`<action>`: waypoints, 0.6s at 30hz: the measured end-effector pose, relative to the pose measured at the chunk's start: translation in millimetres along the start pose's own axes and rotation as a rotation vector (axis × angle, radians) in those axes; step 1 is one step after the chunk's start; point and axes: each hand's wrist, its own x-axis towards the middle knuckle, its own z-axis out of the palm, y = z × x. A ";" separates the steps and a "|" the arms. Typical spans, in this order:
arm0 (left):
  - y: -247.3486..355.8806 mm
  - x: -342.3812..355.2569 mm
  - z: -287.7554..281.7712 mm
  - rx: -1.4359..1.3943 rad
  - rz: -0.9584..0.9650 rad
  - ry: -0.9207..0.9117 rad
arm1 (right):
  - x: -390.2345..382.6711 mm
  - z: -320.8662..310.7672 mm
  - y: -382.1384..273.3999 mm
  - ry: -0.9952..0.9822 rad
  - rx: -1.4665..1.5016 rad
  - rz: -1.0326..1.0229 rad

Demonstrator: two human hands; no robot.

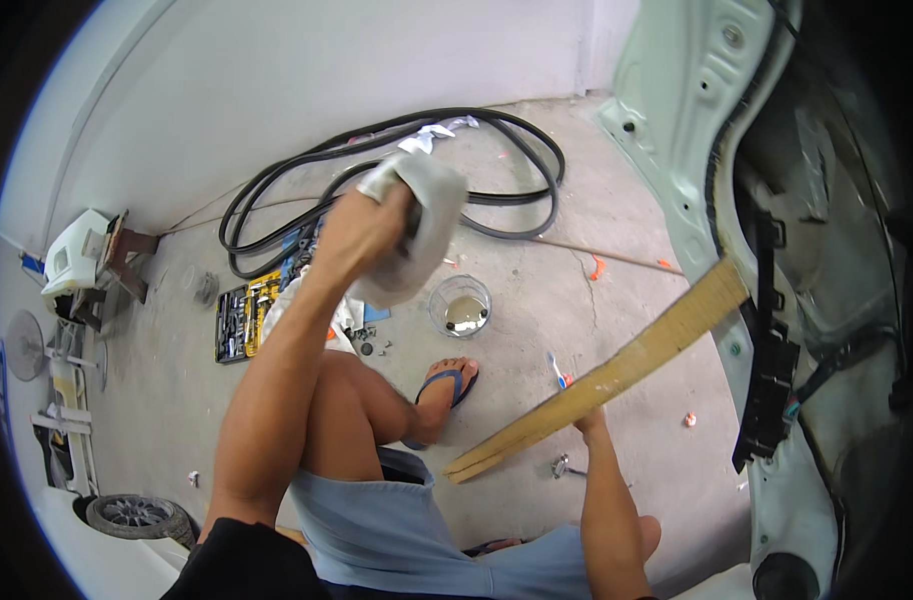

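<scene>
Grey cloth (pixel 436 225) in left hand (pixel 364 228)

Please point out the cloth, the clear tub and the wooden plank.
Cloth (pixel 436 225), head view: pale fabric.
Clear tub (pixel 460 287), head view: far inner wall.
Wooden plank (pixel 608 372), head view: mid-length.

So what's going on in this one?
A person's left hand holds a pale cloth raised over the floor, where a clear tub with some liquid stands. The right hand is at a wooden board that partly hides it, so its grip is unclear. The board slants toward a pale green car body on the right.
</scene>
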 end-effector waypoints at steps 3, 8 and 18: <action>-22.0 0.9 9.2 0.166 -0.014 -0.104 | -4.2 12.5 -25.5 0.225 0.327 0.042; -27.6 -1.7 13.5 0.144 0.319 -0.324 | -191.3 6.4 -176.9 0.628 0.668 -0.545; -4.6 -30.2 21.0 -0.351 0.310 -0.395 | -115.2 0.9 -411.4 0.012 0.555 -0.567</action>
